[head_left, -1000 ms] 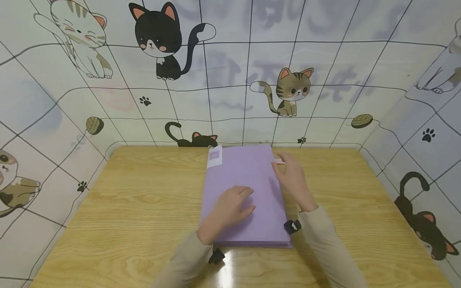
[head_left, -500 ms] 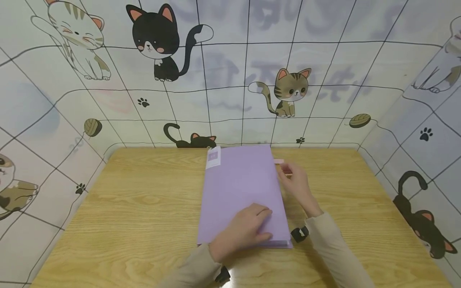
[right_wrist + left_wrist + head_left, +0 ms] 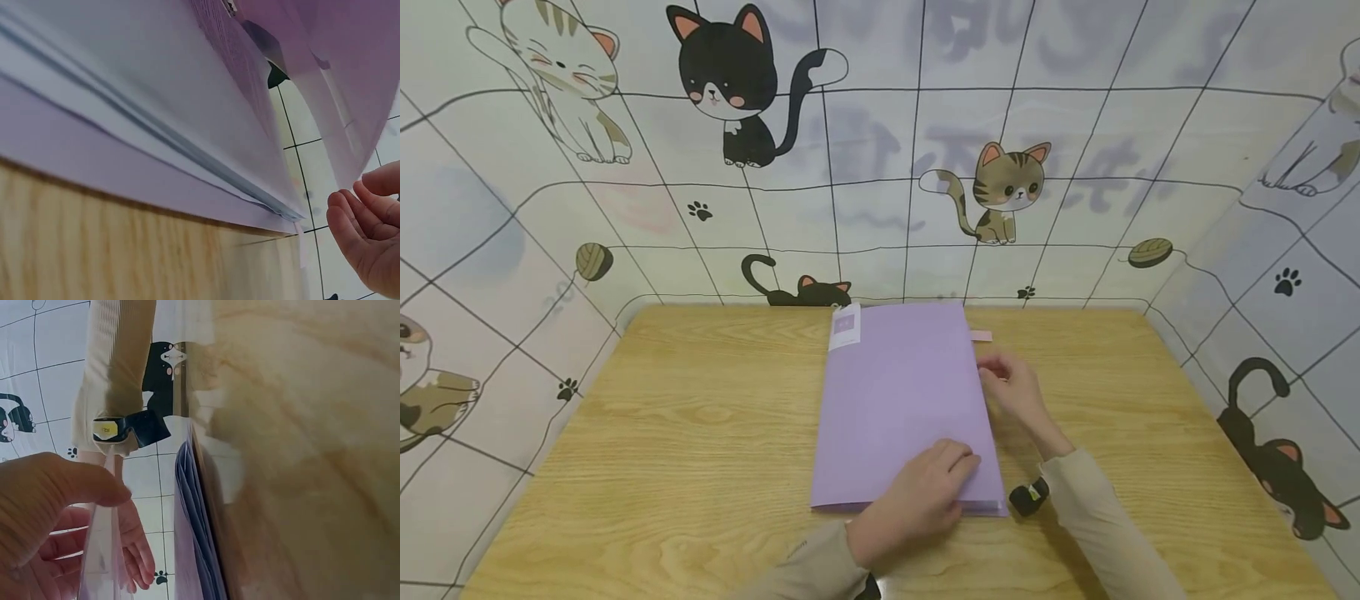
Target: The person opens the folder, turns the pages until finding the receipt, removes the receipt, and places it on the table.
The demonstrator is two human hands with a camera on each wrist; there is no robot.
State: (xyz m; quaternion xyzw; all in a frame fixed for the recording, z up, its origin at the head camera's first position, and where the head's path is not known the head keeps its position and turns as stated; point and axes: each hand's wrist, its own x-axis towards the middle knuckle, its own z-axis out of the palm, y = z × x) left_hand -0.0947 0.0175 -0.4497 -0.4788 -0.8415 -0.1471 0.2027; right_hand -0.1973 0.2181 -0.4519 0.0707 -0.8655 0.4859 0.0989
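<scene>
A light purple folder [image 3: 887, 392] lies on the table, its cover lifted a little along the right side. At the lower right of the cover, my left hand [image 3: 917, 492] grips the edge, thumb on one face and fingers behind. My right hand [image 3: 1015, 390] is higher on the same side, its curled fingertips pinching the cover's edge. The right wrist view shows the raised cover [image 3: 350, 81] reaching those fingertips [image 3: 340, 201], above stacked inner sheets [image 3: 144, 125]. In the left wrist view, the lower sheets [image 3: 194, 512] lie against the table.
A white label [image 3: 846, 327] marks the folder's upper left corner. A pink tab [image 3: 982, 336] sticks out past its right edge. The wood-grain table [image 3: 715, 400] meets a cat-patterned backdrop [image 3: 880, 192] behind and at both sides.
My left hand has slid from the middle of the cover to its lower right edge and taken hold there. My right hand has moved down from the pink tab along the right edge.
</scene>
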